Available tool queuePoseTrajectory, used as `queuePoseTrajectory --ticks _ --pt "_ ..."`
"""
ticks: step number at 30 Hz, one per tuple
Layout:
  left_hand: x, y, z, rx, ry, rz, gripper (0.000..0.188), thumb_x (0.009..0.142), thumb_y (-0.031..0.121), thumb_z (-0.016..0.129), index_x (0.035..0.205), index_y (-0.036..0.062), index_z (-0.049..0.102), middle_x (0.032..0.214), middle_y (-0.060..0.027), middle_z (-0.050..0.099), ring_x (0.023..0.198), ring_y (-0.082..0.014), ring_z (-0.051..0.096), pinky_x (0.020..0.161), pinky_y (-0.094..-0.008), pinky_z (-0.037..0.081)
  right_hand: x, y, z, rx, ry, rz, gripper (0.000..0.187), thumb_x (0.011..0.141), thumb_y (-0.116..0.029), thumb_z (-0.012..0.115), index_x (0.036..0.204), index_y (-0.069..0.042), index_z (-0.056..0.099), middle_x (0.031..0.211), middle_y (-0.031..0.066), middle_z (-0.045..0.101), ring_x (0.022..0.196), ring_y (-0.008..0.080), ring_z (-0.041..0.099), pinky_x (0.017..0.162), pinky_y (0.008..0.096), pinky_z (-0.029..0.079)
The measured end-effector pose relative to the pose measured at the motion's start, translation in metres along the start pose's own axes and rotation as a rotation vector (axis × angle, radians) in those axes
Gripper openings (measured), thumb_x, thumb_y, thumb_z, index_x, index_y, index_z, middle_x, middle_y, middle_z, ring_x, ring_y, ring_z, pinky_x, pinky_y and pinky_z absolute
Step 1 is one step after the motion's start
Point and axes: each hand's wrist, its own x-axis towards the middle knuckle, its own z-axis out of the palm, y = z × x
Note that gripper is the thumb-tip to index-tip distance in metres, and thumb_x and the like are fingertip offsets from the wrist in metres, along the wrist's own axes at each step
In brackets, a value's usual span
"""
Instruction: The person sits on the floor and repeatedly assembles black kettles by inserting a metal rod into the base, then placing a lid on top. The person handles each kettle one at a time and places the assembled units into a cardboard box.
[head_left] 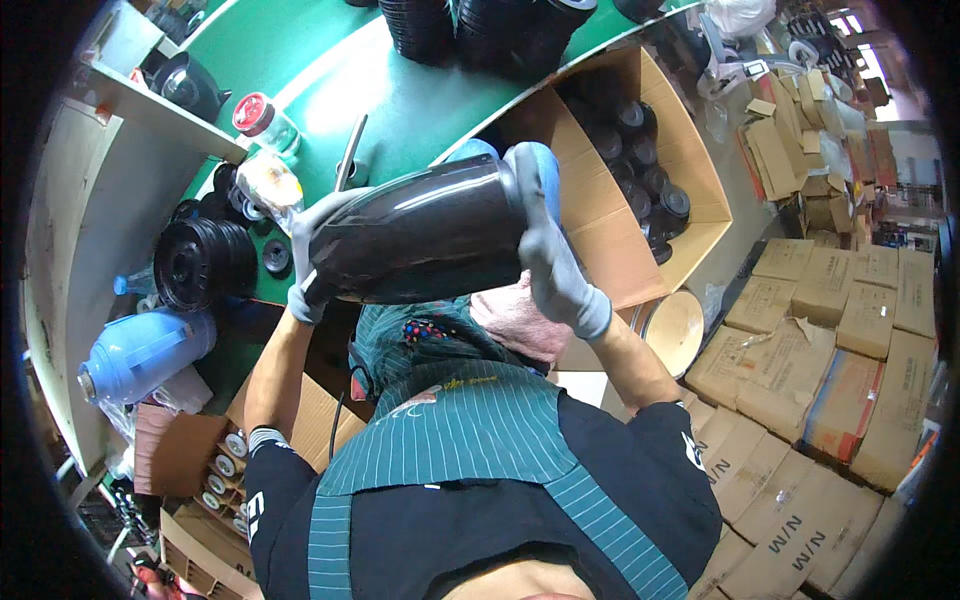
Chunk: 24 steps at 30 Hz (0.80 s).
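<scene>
A large glossy black cylindrical housing [425, 235] lies nearly level in front of my chest, held between my two grey-gloved hands. My left hand [318, 245] wraps round its left end, with part of the fingers hidden behind it. At the other end, my right hand [545, 245] presses its palm and fingers against the rim. Beyond the housing, a thin metal rod [352, 150] stands up from a small cup on the green table [335, 90]. A clear jar with a red lid [262, 122] is on the table to the left.
An open carton [690, 130] of dark round parts stands at right, with stacked cardboard boxes [810, 340] beyond. Stacked black parts [425, 30] sit at the table's far side. On the left are black discs [195, 265], a blue jug [150, 350] and a partitioned carton [185, 450].
</scene>
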Motion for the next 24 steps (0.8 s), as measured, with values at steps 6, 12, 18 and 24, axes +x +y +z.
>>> queuePoseTrajectory --ticks 6,12,18,24 --pt "0.001 0.0 0.022 0.176 -0.066 -0.056 0.045 0.087 0.027 0.078 0.121 -0.0028 0.076 0.107 -0.0157 0.078 0.099 -0.0253 0.076 0.091 -0.0361 0.058 -0.009 0.01 0.0 0.332 0.103 -0.173 0.09 0.114 -0.063 0.033 0.174 -0.002 0.009 0.181 0.0237 0.012 0.166 0.0346 0.019 0.134 0.0421 0.013" --pt "0.011 0.028 0.071 0.431 0.021 0.249 0.04 0.082 0.009 0.076 0.121 -0.0002 0.077 0.112 -0.0184 0.076 0.102 -0.0334 0.077 0.09 -0.0382 0.06 -0.026 0.053 -0.042 0.239 0.136 -0.009 0.065 0.121 -0.04 0.021 0.168 0.003 0.031 0.174 0.0154 0.037 0.163 0.0251 0.03 0.134 0.0356 0.017" --pt "-0.017 -0.034 0.103 0.638 -0.441 0.419 0.082 0.075 0.017 0.088 0.15 0.0066 0.057 0.148 -0.0193 0.058 0.142 -0.0427 0.053 0.126 -0.0601 0.033 -0.008 0.078 -0.099 -0.061 0.106 0.204 0.065 0.094 -0.045 0.071 0.15 -0.013 0.064 0.145 0.0135 0.066 0.133 0.0309 0.064 0.12 0.0424 0.047" --pt "0.036 -0.113 0.034 1.251 0.286 0.105 0.075 0.096 0.034 0.079 0.157 0.0024 0.05 0.152 -0.0274 0.054 0.134 -0.051 0.052 0.116 -0.0578 0.038 -0.036 0.095 -0.045 -0.367 0.019 -0.118 0.084 0.076 -0.045 0.092 0.146 -0.007 0.063 0.144 0.0214 0.063 0.131 0.0374 0.064 0.113 0.0452 0.051"
